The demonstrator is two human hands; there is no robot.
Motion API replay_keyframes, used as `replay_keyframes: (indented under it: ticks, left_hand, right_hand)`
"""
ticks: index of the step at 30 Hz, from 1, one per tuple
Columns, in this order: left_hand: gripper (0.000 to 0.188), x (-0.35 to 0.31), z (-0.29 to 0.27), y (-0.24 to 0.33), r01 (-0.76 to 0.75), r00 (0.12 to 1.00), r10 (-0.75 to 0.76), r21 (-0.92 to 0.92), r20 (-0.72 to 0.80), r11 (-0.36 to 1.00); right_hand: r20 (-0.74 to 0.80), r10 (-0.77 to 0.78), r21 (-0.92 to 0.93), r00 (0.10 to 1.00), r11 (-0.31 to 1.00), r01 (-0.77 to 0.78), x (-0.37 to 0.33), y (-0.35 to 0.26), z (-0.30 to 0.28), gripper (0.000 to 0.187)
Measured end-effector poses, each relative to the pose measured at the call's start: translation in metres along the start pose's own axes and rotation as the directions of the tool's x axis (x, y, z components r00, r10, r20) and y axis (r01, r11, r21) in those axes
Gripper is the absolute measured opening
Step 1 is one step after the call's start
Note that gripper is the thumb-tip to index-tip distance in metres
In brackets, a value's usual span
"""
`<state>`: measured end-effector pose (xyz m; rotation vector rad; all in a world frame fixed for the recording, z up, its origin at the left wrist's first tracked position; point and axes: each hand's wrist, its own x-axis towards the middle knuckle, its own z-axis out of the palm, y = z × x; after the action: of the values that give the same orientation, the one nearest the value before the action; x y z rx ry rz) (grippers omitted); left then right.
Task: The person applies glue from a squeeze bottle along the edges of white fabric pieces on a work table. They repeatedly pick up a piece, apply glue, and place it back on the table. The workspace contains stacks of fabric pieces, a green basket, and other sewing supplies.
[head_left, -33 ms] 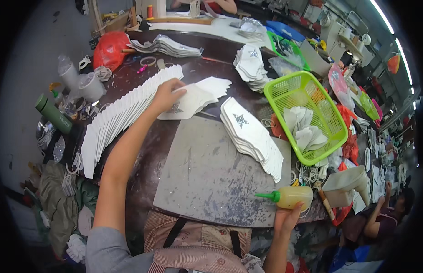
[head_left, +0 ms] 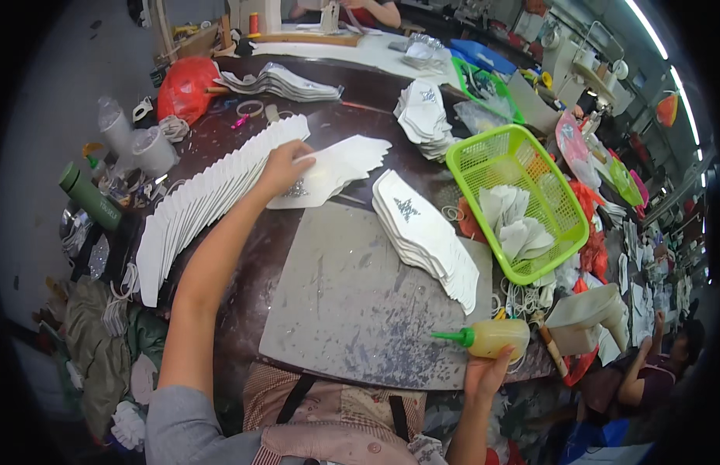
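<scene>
My left hand (head_left: 285, 166) reaches far forward and grips the edge of a white cut piece (head_left: 333, 169) that lies on a small pile with a patch of silver glitter. A long fanned row of white pieces (head_left: 209, 203) runs just left of that hand. My right hand (head_left: 484, 373), near the table's front edge, holds a yellow squeeze bottle (head_left: 495, 338) whose green nozzle points left over the grey work board (head_left: 348, 306). A fanned stack of white pieces with a glitter star (head_left: 426, 232) lies at the board's right edge.
A green plastic basket (head_left: 472, 151) holding white pieces stands to the right. More white stacks (head_left: 278, 81) lie at the back, near a red bag (head_left: 185, 87). Bottles and cups (head_left: 131, 139) crowd the left edge. Another person (head_left: 654, 372) sits at the lower right.
</scene>
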<state>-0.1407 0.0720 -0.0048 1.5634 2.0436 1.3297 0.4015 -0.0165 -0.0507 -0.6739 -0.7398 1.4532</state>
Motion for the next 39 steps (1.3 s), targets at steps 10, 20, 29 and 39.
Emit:
replay_keyframes:
  ticks: [10,20,29,39]
  left_hand:
    - [0.028,-0.012,0.062,0.104,-0.543,0.803,0.585,0.261,-0.117,0.798]
    - [0.065,-0.019,0.145,0.141,-0.66,0.639,0.461,0.133,0.615,0.739]
    - [0.027,-0.072,0.085,0.184,-0.631,0.724,0.657,-0.184,0.208,0.753]
    - [0.05,-0.199,0.017,0.109,-0.448,0.648,0.381,-0.075,0.659,0.891]
  right_hand:
    - [-0.148,0.036,0.126,0.988,0.992,-0.017,-0.002,-0.011,0.006,0.061]
    - [-0.064,0.035,0.126,0.997,0.992,-0.027,0.002,-0.011,0.011,0.06]
    - [-0.125,0.074,0.214,0.989,0.976,-0.046,-0.001,-0.013,0.006,0.061]
    - [0.157,0.113,-0.272,0.981,0.96,-0.067,-0.007,0.005,0.054,0.057]
